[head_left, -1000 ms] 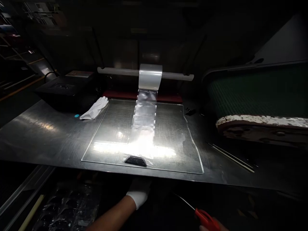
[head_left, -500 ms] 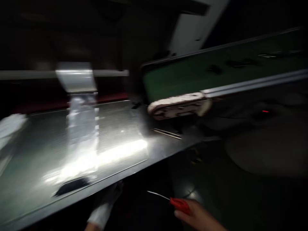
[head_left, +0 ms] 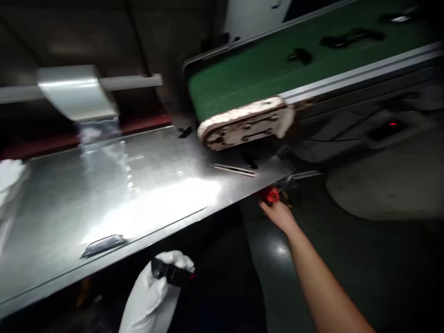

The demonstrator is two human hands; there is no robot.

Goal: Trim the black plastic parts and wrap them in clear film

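Note:
My left hand (head_left: 152, 291), in a white glove, is closed around a small black part (head_left: 171, 273) below the front edge of the metal table (head_left: 62, 194). My bare right hand (head_left: 277, 213) reaches to the table's right front edge, its fingers at a red-handled tool (head_left: 273, 194). The tool's shaft does not show, and the fingers are partly hidden. A dark, shiny flat piece (head_left: 104, 245) lies near the table's front edge. Tweezers (head_left: 234, 170) rest towards the table's right end.
A green conveyor belt (head_left: 243, 83) with several dark parts rises to the right behind the table. A roll of clear film (head_left: 78, 92) hangs on a bar at the back left. Something white (head_left: 10, 175) stands at the left edge.
My right hand has moved up and forward with the red-handled tool to the table edge. My left hand has come up and right, and the black part in it now shows. The view has shifted.

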